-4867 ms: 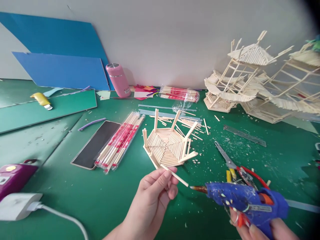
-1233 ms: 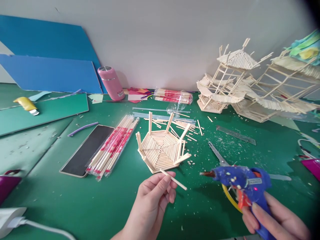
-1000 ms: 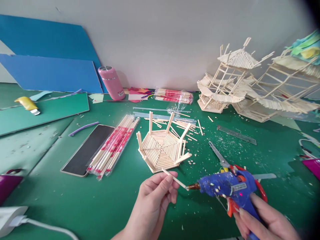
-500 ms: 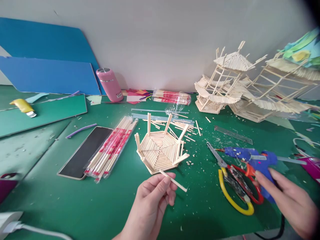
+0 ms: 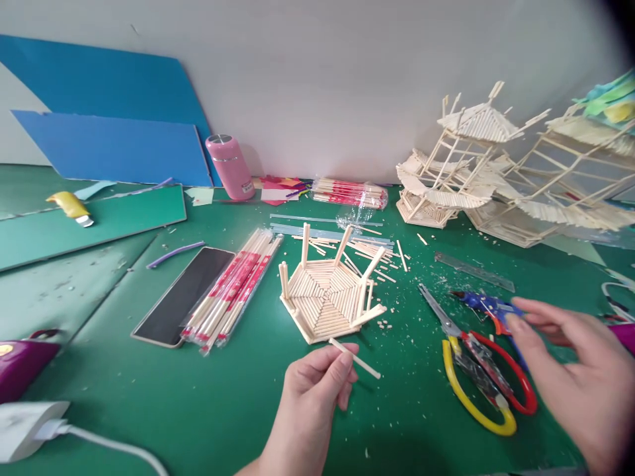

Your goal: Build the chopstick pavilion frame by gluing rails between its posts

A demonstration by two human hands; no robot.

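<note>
My left hand (image 5: 320, 390) pinches a short wooden stick (image 5: 354, 358) between thumb and fingertips, just in front of a wooden-stick frame (image 5: 325, 297). That frame has a polygonal base of sticks laid in rings, with several short posts rising from its rim. On the right, my right hand (image 5: 570, 370) is closed around a blue hot glue gun (image 5: 489, 305). The gun's nozzle points left, and the hand hides most of its rear and handle. Scissors (image 5: 479, 370) with one yellow and one red handle lie beside that hand, blades pointing away.
Bagged sticks (image 5: 233, 287) lie by a phone (image 5: 181, 297) on the left. Loose sticks (image 5: 377, 254) are scattered behind the frame. Stick-built towers (image 5: 476, 165) stand at the back right, a pink flask (image 5: 231, 168) at the back. A white plug (image 5: 32, 430) with cable sits front left.
My right hand has moved over the glue gun and closed around it; the gun has turned and shifted slightly. My left hand still holds the stick. The whole view has shifted a little.
</note>
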